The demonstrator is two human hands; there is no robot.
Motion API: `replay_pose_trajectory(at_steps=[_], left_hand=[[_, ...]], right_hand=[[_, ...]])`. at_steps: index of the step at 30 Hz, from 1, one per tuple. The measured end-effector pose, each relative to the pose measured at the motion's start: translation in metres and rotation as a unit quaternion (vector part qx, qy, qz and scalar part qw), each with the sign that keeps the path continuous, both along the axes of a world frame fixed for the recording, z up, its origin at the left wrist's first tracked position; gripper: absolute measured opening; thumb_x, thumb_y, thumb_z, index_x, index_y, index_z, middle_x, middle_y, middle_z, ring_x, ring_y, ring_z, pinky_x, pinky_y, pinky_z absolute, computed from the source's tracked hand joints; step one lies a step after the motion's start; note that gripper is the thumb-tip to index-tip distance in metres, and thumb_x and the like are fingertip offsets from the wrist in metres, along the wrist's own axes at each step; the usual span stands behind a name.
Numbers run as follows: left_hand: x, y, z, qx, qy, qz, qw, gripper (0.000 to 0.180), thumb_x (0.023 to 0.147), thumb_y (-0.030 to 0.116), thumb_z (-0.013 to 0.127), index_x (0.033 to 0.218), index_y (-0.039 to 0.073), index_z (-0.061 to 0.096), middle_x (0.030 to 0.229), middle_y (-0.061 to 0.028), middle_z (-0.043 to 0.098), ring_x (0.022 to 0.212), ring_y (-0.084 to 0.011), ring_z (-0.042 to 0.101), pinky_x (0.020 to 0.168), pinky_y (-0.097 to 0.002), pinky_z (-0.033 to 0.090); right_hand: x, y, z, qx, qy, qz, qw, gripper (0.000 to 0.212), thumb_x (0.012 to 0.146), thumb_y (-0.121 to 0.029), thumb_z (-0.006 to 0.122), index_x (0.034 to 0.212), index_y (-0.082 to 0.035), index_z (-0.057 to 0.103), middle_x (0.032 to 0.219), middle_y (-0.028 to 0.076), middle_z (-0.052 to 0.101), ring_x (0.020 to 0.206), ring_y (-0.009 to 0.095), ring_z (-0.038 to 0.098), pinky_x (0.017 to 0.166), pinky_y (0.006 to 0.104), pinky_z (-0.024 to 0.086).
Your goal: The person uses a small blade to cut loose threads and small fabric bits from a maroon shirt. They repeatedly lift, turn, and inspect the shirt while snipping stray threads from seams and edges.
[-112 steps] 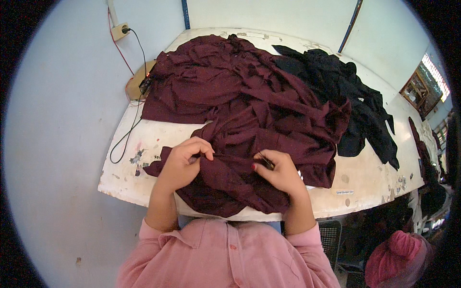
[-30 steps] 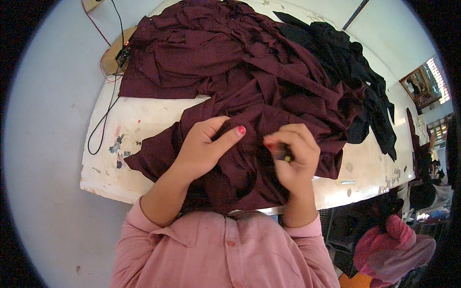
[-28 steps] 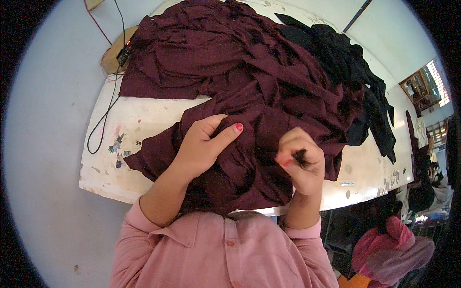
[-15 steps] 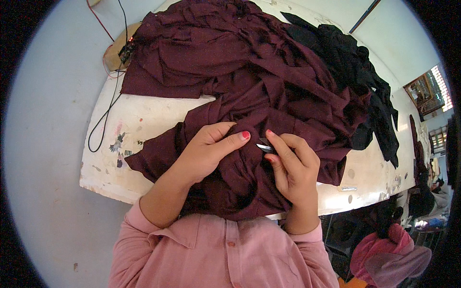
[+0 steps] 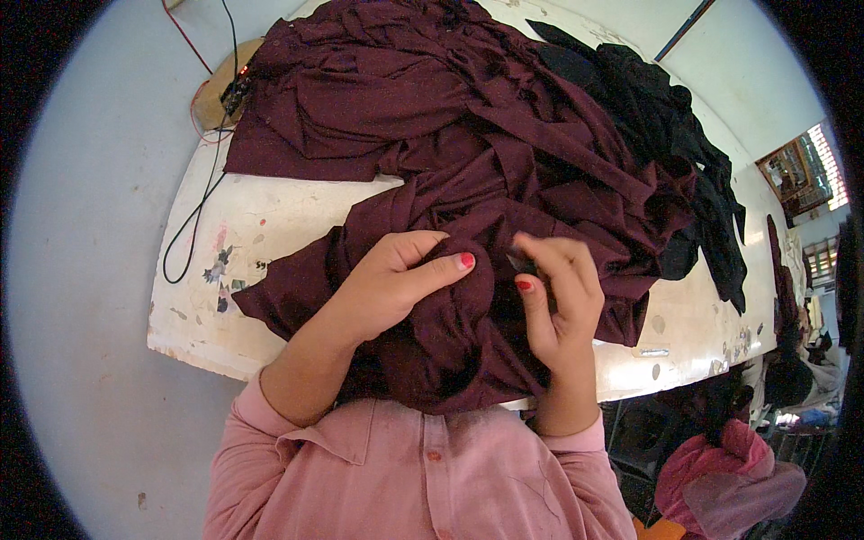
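Observation:
A big heap of maroon cloth [image 5: 468, 135] covers the white table [image 5: 234, 234], and its near end hangs over the front edge toward me. My left hand [image 5: 391, 279] grips a fold of this maroon cloth, thumb stretched to the right. My right hand [image 5: 558, 297] is raised beside it, fingers curled around a small dark tool [image 5: 522, 263] that touches the same fold; the tool is mostly hidden. Both hands sit close together over the cloth.
A pile of black cloth [image 5: 666, 135] lies at the table's right rear. A tan block with a black and a red cable [image 5: 220, 94] sits at the left rear corner. Another person in pink [image 5: 729, 468] is at the lower right.
My right hand lifted off the cloth, dipped back to the fold beside my left thumb, and now holds the small tool there. The left hand kept its grip.

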State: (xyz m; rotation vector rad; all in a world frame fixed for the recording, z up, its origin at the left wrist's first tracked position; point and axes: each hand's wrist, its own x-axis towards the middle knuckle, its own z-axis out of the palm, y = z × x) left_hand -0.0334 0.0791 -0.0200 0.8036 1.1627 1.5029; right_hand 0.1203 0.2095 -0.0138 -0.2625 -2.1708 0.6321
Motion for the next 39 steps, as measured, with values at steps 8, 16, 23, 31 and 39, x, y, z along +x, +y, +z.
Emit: replay_pose_trajectory(at_steps=[8,16,23,31,39], left_hand=[[-0.005,0.004,-0.002,0.059,0.048,0.013,0.997,0.030,0.084,0.013,0.072,0.108,-0.002,0.063,0.095,-0.0018,0.066,0.087,-0.0073,0.058,0.078,-0.0229,0.047],[-0.010,0.007,-0.010,0.019,0.125,0.031,0.991,0.033,0.080,0.007,0.073,0.110,-0.001,0.062,0.099,-0.0024,0.065,0.091,-0.0086,0.058,0.081,-0.0240,0.047],[-0.007,0.008,-0.013,0.071,0.262,0.079,0.959,0.028,0.080,0.012,0.074,0.103,-0.002,0.065,0.098,-0.0034,0.066,0.091,-0.0094,0.058,0.082,-0.0246,0.045],[-0.004,0.010,-0.010,0.029,0.201,0.102,0.974,0.018,0.082,0.010,0.070,0.096,0.001,0.063,0.092,-0.0004,0.063,0.090,-0.0075,0.056,0.083,-0.0236,0.044],[-0.003,0.009,-0.014,0.045,0.166,0.099,0.980,0.017,0.082,0.007,0.068,0.097,0.000,0.066,0.089,0.0000,0.065,0.083,-0.0048,0.056,0.075,-0.0208,0.045]], right_hand=[[0.003,0.012,-0.020,-0.332,-0.026,0.034,0.942,0.020,0.078,-0.003,0.071,0.096,-0.003,0.065,0.083,0.005,0.065,0.075,0.012,0.060,0.070,0.0247,0.047],[-0.012,0.002,-0.004,-0.007,0.000,-0.016,1.000,0.031,0.071,-0.005,0.074,0.100,-0.004,0.066,0.089,0.012,0.058,0.077,0.026,0.060,0.068,0.0318,0.049],[-0.017,-0.001,-0.003,-0.028,-0.019,-0.027,0.999,0.032,0.076,-0.004,0.069,0.107,-0.003,0.062,0.089,0.012,0.057,0.082,0.028,0.058,0.072,0.0326,0.049],[-0.004,-0.001,-0.008,0.099,-0.037,-0.018,0.994,0.044,0.080,-0.011,0.069,0.123,-0.001,0.059,0.093,0.013,0.061,0.071,0.027,0.061,0.065,0.0322,0.051],[-0.010,-0.013,-0.011,0.097,-0.049,-0.039,0.993,0.038,0.078,-0.012,0.071,0.115,-0.006,0.065,0.092,0.010,0.064,0.073,0.024,0.064,0.062,0.0315,0.051]])
